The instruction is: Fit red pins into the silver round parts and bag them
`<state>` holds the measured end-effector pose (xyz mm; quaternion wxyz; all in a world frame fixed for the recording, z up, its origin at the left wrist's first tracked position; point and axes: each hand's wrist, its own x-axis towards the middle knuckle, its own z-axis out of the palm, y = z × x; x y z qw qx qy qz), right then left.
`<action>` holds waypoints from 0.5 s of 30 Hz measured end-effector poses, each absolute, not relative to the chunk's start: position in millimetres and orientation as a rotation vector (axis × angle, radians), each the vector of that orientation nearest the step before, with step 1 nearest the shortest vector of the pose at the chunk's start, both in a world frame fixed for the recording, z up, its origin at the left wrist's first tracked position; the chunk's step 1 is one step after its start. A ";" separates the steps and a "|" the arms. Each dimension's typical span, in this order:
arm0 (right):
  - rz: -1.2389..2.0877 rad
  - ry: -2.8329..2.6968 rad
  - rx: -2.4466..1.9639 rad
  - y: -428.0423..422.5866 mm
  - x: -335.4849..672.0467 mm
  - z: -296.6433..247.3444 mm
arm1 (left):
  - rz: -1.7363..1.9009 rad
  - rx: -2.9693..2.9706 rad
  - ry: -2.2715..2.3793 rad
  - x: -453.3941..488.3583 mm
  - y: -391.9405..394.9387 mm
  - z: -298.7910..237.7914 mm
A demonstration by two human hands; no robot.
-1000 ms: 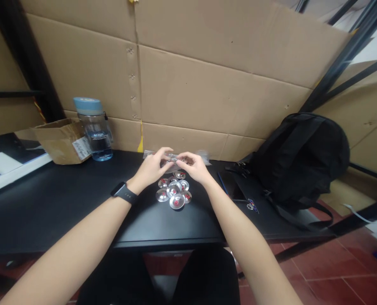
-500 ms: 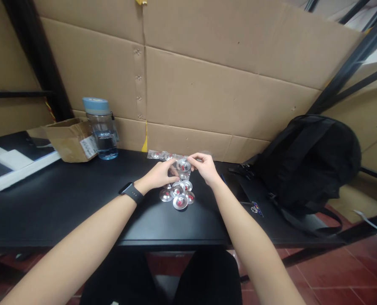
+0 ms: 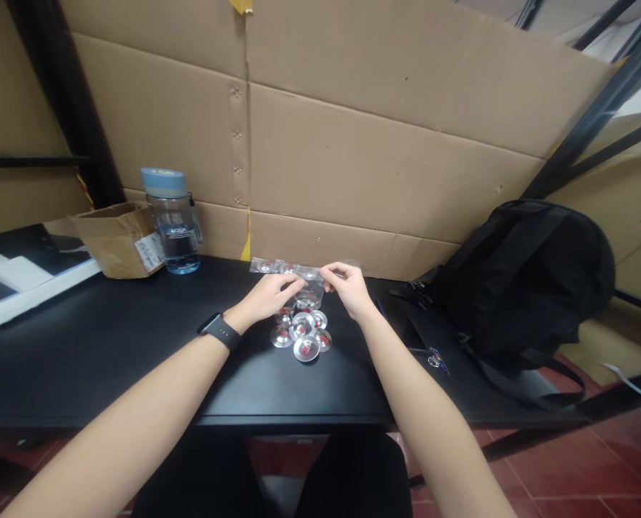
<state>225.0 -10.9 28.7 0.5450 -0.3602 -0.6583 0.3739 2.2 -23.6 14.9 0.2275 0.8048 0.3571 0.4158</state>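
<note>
I see my left hand [image 3: 266, 296] and right hand [image 3: 349, 288] pinching a clear packet [image 3: 310, 289] above discs [image 3: 303, 334] on the table [image 3: 109, 338].

Table: matte black top [image 3: 109, 345], running the width of the view.
Wall: brown cardboard sheets [image 3: 379, 144] stand behind it, joined at a vertical seam.
Floor: dark red tiles [image 3: 568, 467].
Frame: black metal struts [image 3: 595, 101] slant at right.

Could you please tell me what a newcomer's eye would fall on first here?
At the middle of the table the left hand and right hand pinch a clear bag above a heap of shiny discs with red centres. A black backpack bulks at the right; a bottle stands at the left.
</note>
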 end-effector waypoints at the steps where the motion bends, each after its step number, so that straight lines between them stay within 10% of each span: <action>1: 0.879 -1.563 -0.854 -10.1 225.0 28.1 | 1.147 2.210 0.974 2.3 -23.4 14.7; 15: -0.111 -2.071 -0.774 -31.0 214.1 34.8 | 1.503 1.619 1.083 7.1 -13.9 9.6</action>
